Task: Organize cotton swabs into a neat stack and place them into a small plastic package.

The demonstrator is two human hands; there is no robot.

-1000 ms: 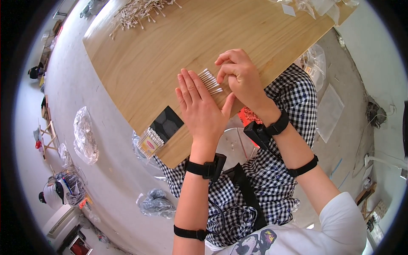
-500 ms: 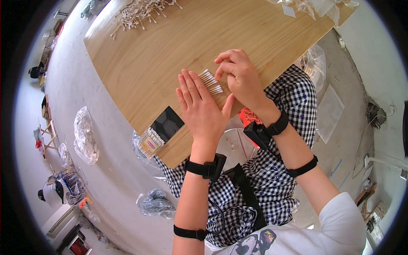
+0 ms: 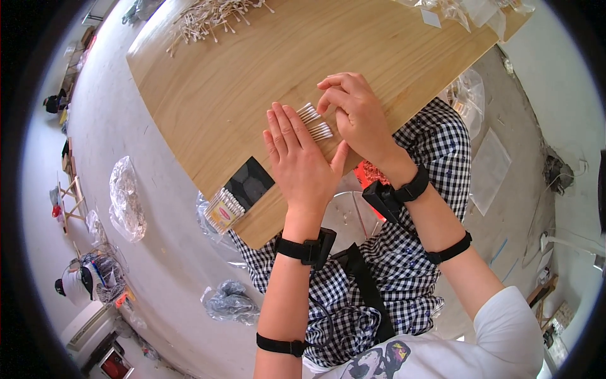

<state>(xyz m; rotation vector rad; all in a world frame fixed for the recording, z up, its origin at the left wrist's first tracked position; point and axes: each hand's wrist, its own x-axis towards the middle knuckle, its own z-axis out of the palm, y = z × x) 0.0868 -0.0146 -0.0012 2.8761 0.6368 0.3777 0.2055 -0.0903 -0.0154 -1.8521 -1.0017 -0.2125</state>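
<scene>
My left hand (image 3: pixel 298 163) lies flat, palm down, with fingers stretched over a row of white-tipped cotton swabs (image 3: pixel 322 131) on the wooden table (image 3: pixel 208 101). Only the swabs' right ends show, in two bunches with a small gap; the rest is hidden under the hand. Beside those ends my right hand (image 3: pixel 358 120) hovers with loosely bent, parted fingers. One of its fingertips is at or just by the swab tips; contact is unclear. Nothing shows in its grasp.
A clear pack of cotton swabs (image 3: pixel 225 211) with a yellow label lies at the table's near left edge, touching a dark square pad (image 3: pixel 250 183). Loose swabs (image 3: pixel 211 19) are heaped at the far left. Clear plastic bags (image 3: pixel 489 16) lie at the far right.
The bent finger of my right hand has shifted slightly left along the swab ends. My left hand stays flat in place over the swabs.
</scene>
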